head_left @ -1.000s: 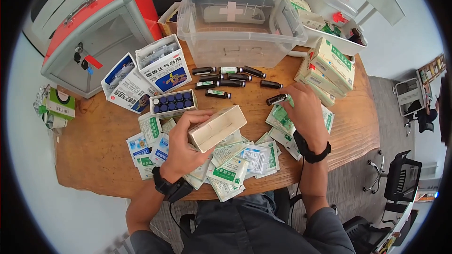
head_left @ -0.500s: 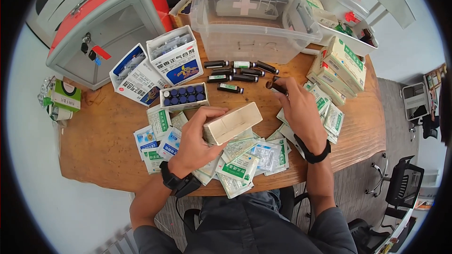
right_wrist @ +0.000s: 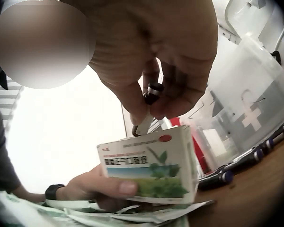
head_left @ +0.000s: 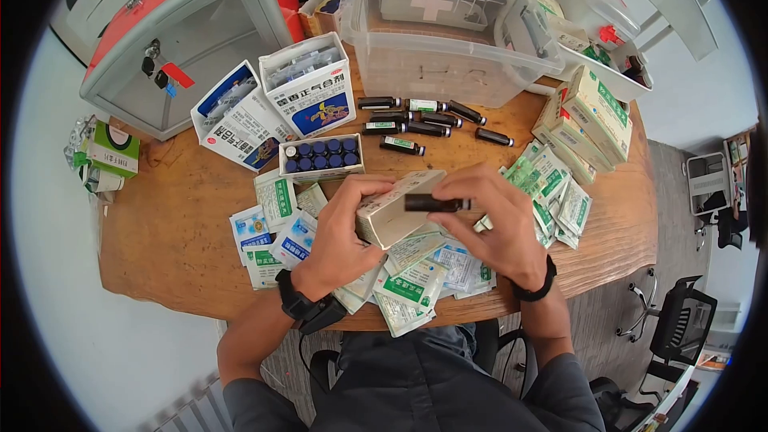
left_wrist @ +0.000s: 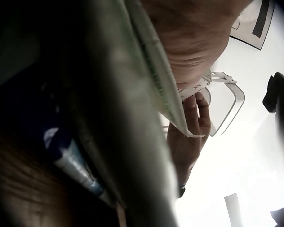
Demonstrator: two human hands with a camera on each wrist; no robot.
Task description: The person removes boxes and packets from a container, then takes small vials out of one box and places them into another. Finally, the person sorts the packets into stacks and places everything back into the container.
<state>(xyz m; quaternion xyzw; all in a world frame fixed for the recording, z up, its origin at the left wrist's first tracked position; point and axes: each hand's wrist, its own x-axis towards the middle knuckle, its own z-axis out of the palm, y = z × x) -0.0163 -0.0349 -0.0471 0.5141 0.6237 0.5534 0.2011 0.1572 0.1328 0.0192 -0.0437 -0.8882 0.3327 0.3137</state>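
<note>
My left hand (head_left: 336,236) holds a small open cardboard box (head_left: 388,222) above a heap of sachets (head_left: 412,288). In the right wrist view the box (right_wrist: 151,163) has a printed front with green leaves, and the left thumb presses on that face. My right hand (head_left: 502,224) pinches a small dark glass vial (head_left: 430,203) between thumb and fingers. The vial overlaps the box in the head view. From the right wrist, its dark cap (right_wrist: 155,88) shows close over the box's upper edge. Sachets block much of the left wrist view.
Several dark vials (head_left: 422,128) lie beyond the hands. A carton of blue-capped vials (head_left: 322,176) stands left of them, by two white boxes (head_left: 308,88). A clear plastic bin (head_left: 448,72) and a red-and-grey case (head_left: 192,48) stand behind; stacked cartons (head_left: 592,120) at right.
My right hand has picked up a vial near the right-hand sachets and brought it left to the box. The left hand keeps its grip, and the box has turned slightly.
</note>
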